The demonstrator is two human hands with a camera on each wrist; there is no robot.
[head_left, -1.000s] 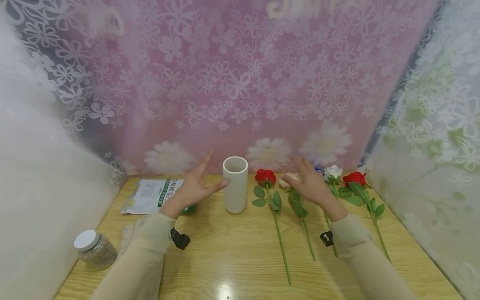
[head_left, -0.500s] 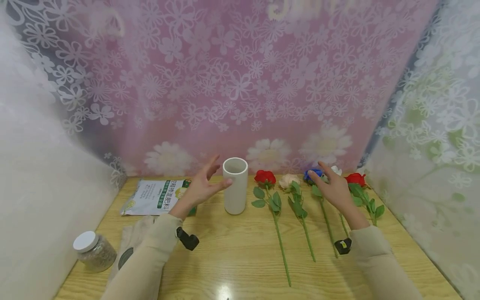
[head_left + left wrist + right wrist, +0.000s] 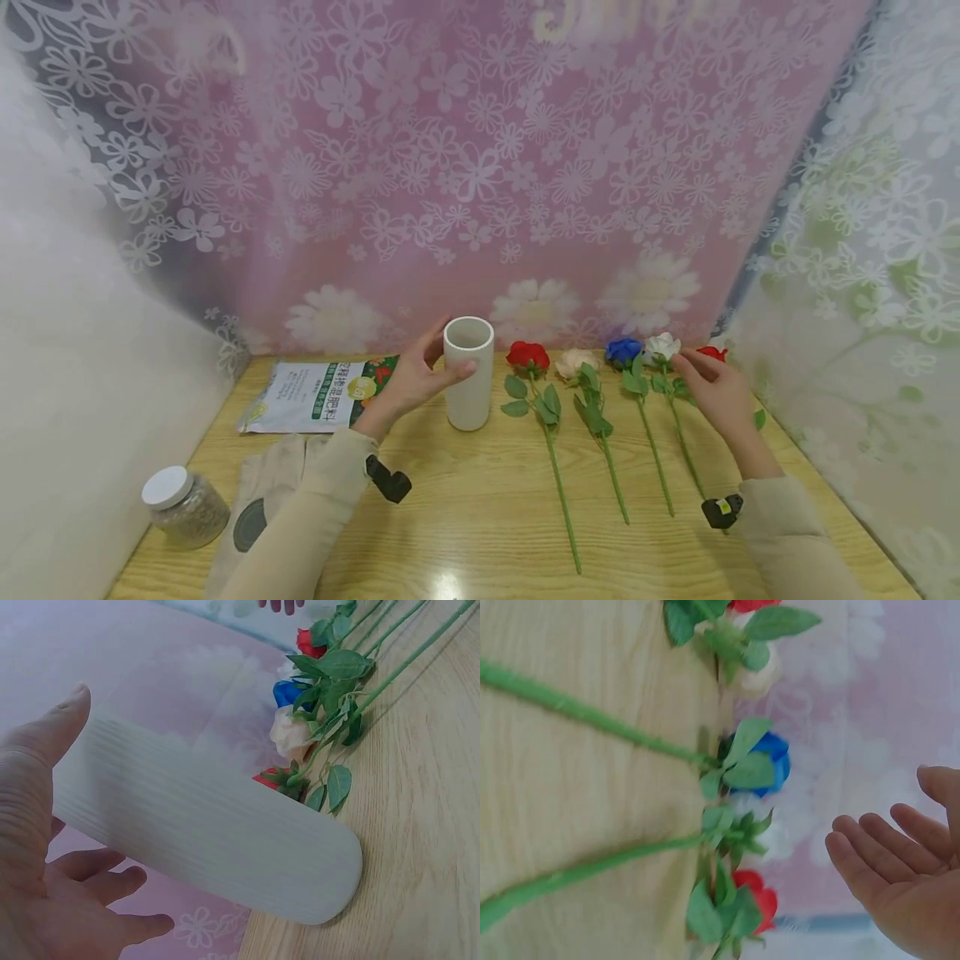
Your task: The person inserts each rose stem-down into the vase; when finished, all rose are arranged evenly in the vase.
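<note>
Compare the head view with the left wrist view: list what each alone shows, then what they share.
Head view only: the jar, the printed packet, the right hand open over the far-right red rose, and both sleeves. Left wrist view only: the white vase's ribbed surface close up, with the thumb laid along it. Both: the left hand at the vase and the roses lying beside it on the wooden table.

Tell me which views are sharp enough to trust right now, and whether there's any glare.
Head view: sharp in the middle, edges bowed by the wide lens, a small glare spot on the light wooden table near the bottom. Left wrist view: the white ribbed cylindrical vase is crisp but stretched. Right wrist view: soft, the green stems smeared.
</note>
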